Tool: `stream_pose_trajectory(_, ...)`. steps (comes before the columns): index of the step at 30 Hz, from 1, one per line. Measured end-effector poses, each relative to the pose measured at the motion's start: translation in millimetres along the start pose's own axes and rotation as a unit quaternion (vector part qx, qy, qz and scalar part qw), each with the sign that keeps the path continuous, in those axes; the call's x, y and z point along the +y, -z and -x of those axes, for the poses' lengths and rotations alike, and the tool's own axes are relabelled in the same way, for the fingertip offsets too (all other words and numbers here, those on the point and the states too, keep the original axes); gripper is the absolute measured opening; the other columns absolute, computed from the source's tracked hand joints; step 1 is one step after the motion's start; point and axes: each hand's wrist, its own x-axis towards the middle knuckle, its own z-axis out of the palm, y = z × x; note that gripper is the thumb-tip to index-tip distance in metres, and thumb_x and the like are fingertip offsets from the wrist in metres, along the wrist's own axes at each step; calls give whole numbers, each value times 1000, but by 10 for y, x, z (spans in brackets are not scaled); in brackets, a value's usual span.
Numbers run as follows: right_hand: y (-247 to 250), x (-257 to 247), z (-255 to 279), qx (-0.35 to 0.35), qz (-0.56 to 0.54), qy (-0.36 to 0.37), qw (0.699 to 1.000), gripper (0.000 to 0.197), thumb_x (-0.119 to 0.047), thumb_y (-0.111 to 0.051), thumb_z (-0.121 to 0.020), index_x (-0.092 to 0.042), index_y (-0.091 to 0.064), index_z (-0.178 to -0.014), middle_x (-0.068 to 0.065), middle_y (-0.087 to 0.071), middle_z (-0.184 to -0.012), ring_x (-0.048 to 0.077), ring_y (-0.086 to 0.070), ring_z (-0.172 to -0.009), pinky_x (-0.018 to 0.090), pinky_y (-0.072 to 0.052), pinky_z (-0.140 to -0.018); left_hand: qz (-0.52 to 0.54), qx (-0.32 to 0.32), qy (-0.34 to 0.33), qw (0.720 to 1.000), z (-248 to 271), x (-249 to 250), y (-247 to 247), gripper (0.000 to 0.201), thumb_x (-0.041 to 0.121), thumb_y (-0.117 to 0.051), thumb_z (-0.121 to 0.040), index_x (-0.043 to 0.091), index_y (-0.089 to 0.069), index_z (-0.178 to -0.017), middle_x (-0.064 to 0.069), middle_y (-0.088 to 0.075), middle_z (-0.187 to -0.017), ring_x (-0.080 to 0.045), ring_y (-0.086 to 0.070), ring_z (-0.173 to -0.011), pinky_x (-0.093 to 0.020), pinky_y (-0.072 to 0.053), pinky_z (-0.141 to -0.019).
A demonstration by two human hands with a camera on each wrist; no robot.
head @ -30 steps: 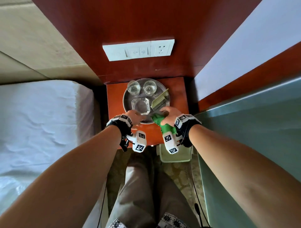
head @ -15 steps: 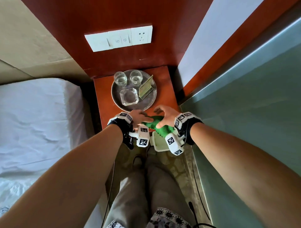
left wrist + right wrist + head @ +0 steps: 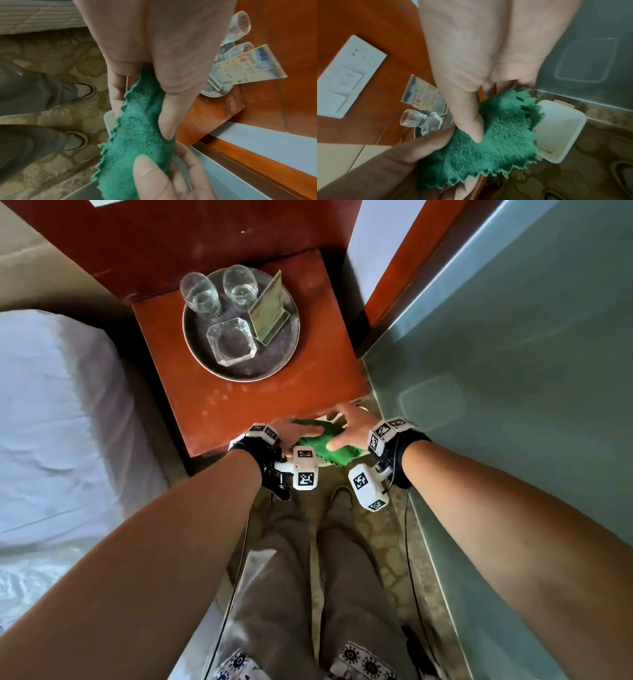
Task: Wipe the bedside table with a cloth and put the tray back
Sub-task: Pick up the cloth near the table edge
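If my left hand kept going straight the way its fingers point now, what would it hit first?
Most likely your right hand: the left hand points along the green cloth that both hands pinch, and the right thumb lies directly ahead. Depth is unclear; below is the white plastic container.

glasses x2 (image 3: 201,294) (image 3: 240,287) | ashtray x1 (image 3: 231,340) | tray x1 (image 3: 202,361) | card x1 (image 3: 269,308) | cloth x1 (image 3: 320,440) | tub x1 (image 3: 559,129)

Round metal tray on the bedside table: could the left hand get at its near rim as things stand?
Probably yes, once freed. The left hand now grips the green cloth with the right hand at the table's front edge; only bare red-brown tabletop lies between it and the round metal tray.
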Motion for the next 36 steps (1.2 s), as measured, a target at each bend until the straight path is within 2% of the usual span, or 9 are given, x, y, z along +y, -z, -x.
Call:
stream_pose_trajectory(2, -33, 224, -104, 6, -29, -22, 999, 62, -33, -82, -65, -27, -51, -118, -1, -63, -108, 16, -63, -89, 32, -54, -75, -11, 16, 7, 1000, -112, -42, -108, 58, 50, -66, -87, 15, -58, -132, -9, -65, -118, -19, -64, -84, -23, -43, -56)
stream_pose_trajectory(4, -69, 468, -228, 9, -75, -36, 997, 48, -29, -79, -69, -25, -57, -111, 4, -65, -102, 17, -64, -85, 28, -54, -64, 17, 26, 14, 999, -281, -113, -255, 58, 45, -66, -89, 12, -54, -135, -12, -60, -126, -24, -63, -94, -26, -48, -63)
stream_pose_trajectory(8, -193, 966, -502, 31, -198, -78, 977, 37, -15, -73, -81, -15, -61, -116, -1, -61, -103, 17, -61, -89, 28, -56, -65, 153, 54, 28, 986, -686, -245, -604, 44, 27, -66, -93, -3, -58, -125, -16, -67, -111, -12, -63, -55, -20, -49, -42)
stream_pose_trajectory(10, -293, 1245, -673, 51, -181, -73, 979, 38, -17, -72, -82, -14, -62, -118, 0, -63, -103, 16, -60, -87, 32, -55, -75, 213, 68, 50, 973, -914, -333, -785, 38, 19, -69, -90, -5, -59, -118, -21, -69, -107, -19, -65, -58, -23, -52, -42)
stream_pose_trajectory(14, -512, 1768, -1031, 85, -158, -78, 981, 28, -18, -74, -78, -16, -65, -105, 1, -66, -95, 15, -61, -78, 18, -43, -57, 170, 114, 55, 977, -1459, -567, -1115, 24, 15, -79, -80, 16, -64, -98, -11, -70, -99, -26, -68, -84, -36, -60, -76)
stream_pose_trajectory(18, -685, 2191, -1447, 100, -126, -98, 982, 26, -19, -69, -83, -16, -64, -109, -2, -62, -94, 12, -57, -83, 9, -33, -50, 94, 159, 21, 983, -2102, -788, -1379, 17, 21, -79, -81, 24, -67, -92, 3, -67, -82, -15, -65, -71, -20, -54, -60)
stream_pose_trajectory(23, -846, 2603, -2026, 133, -65, -93, 985, 24, -24, -55, -91, -24, -65, -113, -4, -64, -103, 13, -54, -82, 12, -32, -49, 44, 180, 4, 983, -2916, -1005, -1582, 17, 23, -78, -81, 31, -67, -92, 3, -67, -86, -15, -62, -72, -22, -50, -59)
stream_pose_trajectory(27, -951, 2893, -2506, 155, -62, -94, 981, 27, -21, -48, -94, -26, -62, -117, -8, -57, -104, 13, -52, -86, 17, -38, -67, 54, 153, 16, 987, -3601, -1158, -1652, 19, 17, -76, -82, 24, -68, -97, -6, -67, -86, -20, -57, -63, -28, -48, -62)
stream_pose_trajectory(36, -1246, 3401, -3620, 128, -150, -128, 972, 49, -11, -45, -84, -25, -51, -130, 6, -56, -121, 25, -58, -101, 32, -51, -88, 47, 134, 43, 989, -4879, -1413, -1866, 22, 19, -63, -90, 10, -67, -110, -11, -66, -87, -24, -61, -71, -26, -47, -58)
